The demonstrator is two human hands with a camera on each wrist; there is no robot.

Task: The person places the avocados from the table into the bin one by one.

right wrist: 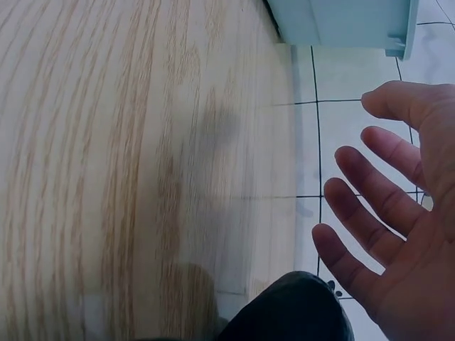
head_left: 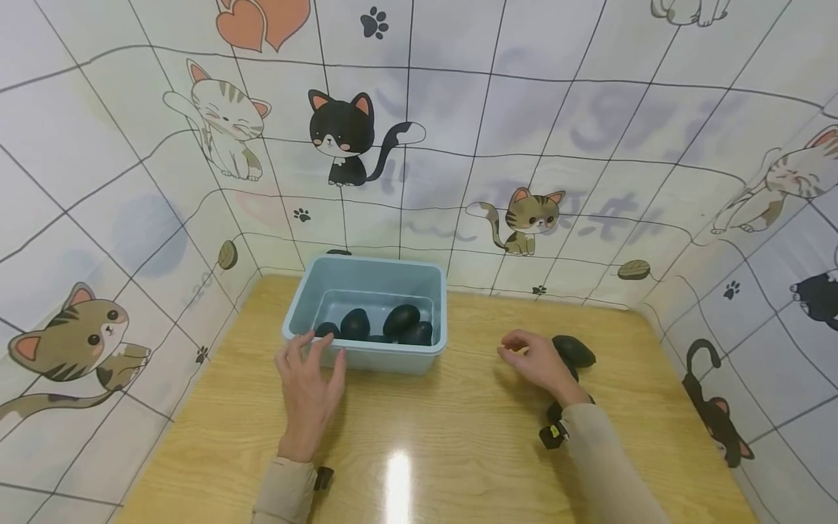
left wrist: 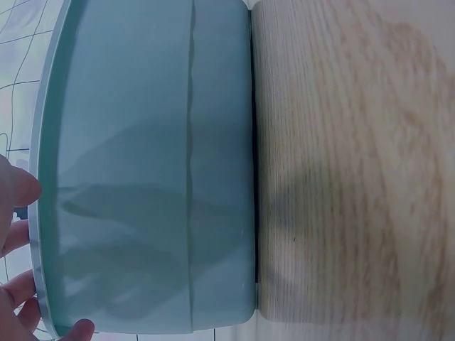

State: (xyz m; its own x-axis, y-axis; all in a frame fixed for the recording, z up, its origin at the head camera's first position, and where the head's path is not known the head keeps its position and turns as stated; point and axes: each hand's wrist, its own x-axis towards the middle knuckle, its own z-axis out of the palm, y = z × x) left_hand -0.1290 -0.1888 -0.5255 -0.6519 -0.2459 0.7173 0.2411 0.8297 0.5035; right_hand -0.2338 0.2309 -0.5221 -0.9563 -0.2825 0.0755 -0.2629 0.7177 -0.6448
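Note:
A light blue plastic bin [head_left: 386,361] stands on the wooden table with several dark avocados [head_left: 401,320] inside, grouped toward its near wall. My left hand [head_left: 308,389] is at the bin's front left corner, its spread fingers [left wrist: 20,288] right at the rim in the left wrist view. Right of the bin, my right hand [head_left: 540,360] hovers over the table with relaxed fingers and nothing in them. A dark avocado [head_left: 577,351] lies just beyond this hand, and more dark shapes are partly hidden under the wrist. The right wrist view shows a dark avocado [right wrist: 291,312] below the palm.
The wooden table [head_left: 452,437] meets walls printed with cats and grid lines [head_left: 445,182] at the back and on both sides. The bin stands close to the back wall. Glare [head_left: 398,480] shines on the table's near part.

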